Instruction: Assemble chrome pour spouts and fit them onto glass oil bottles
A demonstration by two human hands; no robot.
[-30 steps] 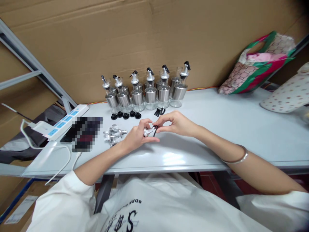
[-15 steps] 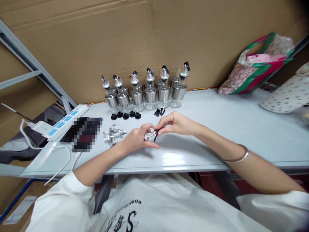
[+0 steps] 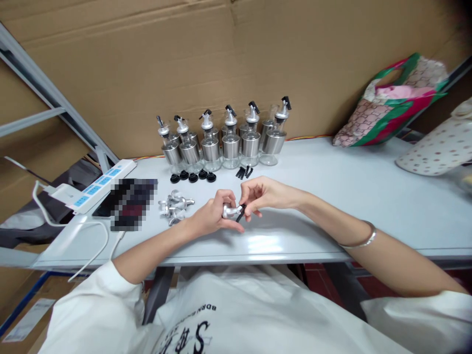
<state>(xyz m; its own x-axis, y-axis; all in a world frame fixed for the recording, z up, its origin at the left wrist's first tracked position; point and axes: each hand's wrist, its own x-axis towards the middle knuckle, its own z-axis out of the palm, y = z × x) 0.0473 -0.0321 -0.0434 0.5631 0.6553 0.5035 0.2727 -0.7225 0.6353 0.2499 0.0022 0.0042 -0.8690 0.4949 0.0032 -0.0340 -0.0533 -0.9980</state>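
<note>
My left hand (image 3: 214, 216) is closed around a small silver pour spout (image 3: 230, 212), just above the white table (image 3: 332, 196). My right hand (image 3: 263, 194) pinches a small black lever piece (image 3: 241, 212) against the spout's end. To the left lies a small pile of silver spouts (image 3: 173, 206). Behind the hands sit a row of black round stoppers (image 3: 192, 176) and a few black lever pieces (image 3: 244, 172). Several glass-and-steel oil bottles (image 3: 230, 142) with spouts fitted stand in a row at the back.
A white power strip (image 3: 98, 186) and a blurred dark phone (image 3: 129, 204) lie at the left, with a white cable hanging over the edge. A patterned bag (image 3: 391, 101) and a dotted white cloth item (image 3: 437, 147) sit at the right. Cardboard lines the wall behind.
Both hands have dropped slightly towards the table and closed more tightly together around the spout and black piece. The fingers of my right hand have curled in.
</note>
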